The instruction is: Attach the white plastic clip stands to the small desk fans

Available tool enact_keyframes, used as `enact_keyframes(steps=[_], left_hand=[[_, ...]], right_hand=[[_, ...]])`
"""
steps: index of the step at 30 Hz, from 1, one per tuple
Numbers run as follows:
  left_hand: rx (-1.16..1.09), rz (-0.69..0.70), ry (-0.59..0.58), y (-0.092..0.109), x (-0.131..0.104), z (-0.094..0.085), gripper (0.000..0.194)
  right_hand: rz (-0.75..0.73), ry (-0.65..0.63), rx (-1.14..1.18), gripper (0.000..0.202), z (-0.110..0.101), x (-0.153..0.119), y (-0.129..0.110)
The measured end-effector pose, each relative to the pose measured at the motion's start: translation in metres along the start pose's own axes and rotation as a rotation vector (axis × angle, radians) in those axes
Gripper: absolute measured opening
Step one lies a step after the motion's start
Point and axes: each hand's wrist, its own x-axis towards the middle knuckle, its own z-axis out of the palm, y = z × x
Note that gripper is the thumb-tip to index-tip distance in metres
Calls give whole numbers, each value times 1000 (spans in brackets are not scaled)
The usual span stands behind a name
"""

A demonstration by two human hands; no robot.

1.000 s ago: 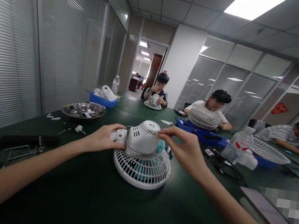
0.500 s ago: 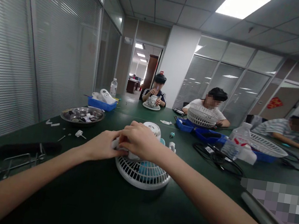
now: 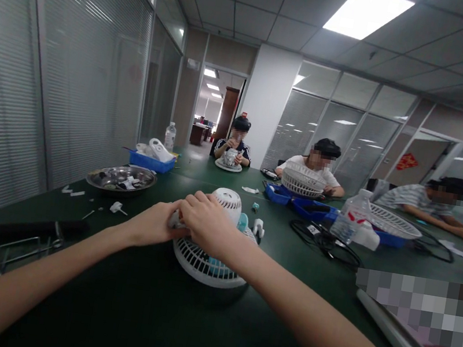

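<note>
A white fan head with a round vented housing (image 3: pixel 227 203) and a slatted grille (image 3: pixel 215 276) rests on the green table, pale blue blades showing through the slats. My left hand (image 3: pixel 157 223) is closed round a white part at the left side of the housing. Over the same part lies my right hand (image 3: pixel 204 219), its fingers bent and pressed together beside the left fingertips. The fingers hide most of the white part and where it meets the fan. A small white clip-like piece (image 3: pixel 258 227) stands just right of the fan.
On the left are a metal dish (image 3: pixel 120 179) with small parts, a blue tray (image 3: pixel 152 161) and a black-handled wire rack (image 3: pixel 27 241). To the right lie a black cable (image 3: pixel 326 244), a bottle (image 3: pixel 351 216) and blue trays. Several people sit around the table.
The view has shifted a little, so the scene sits slightly further left. My right hand has turned slightly and uncovers more of the round housing. Both hands remain at the white part.
</note>
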Motion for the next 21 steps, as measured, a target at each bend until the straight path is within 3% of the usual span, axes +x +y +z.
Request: enact_keyframes(steps=[8,15,21], left_hand=[[-6,-60,-35,8,-3,-3,47],[119,-29,-47,16,-9,-5,48],[200,52,-102,9,-16,-1,49]], right_hand=[[-37,-88,14,23,-10,7,2],[-72,-111,77,34,-18,11,12],[-353,-278,44,25,-35,41,10]])
